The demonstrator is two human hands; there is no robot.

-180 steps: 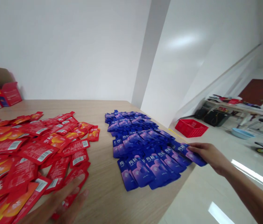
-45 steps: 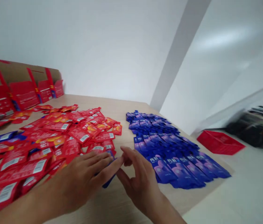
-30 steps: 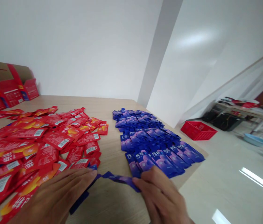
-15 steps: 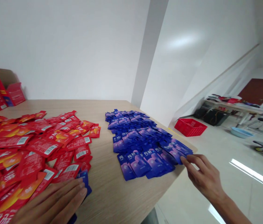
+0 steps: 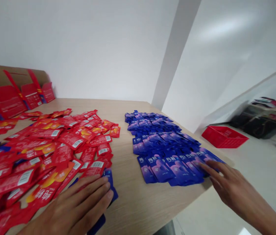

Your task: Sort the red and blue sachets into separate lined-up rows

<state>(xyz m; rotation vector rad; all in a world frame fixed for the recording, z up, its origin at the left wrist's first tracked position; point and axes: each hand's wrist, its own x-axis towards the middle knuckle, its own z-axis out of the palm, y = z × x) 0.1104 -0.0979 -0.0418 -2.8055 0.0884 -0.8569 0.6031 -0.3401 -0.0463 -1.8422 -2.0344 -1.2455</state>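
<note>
The characters 纯粉 stood in white on the blue-purple sachets [image 5: 159, 167], repeated across the nearest row. The same 纯粉 appeared on red-and-orange sachets [image 5: 84, 133], in places at a slant. White labels with barcodes [image 5: 25, 177] marked many red sachets, their digits illegible. Print on the red cartons [image 5: 32, 95] was too small to read.
</note>
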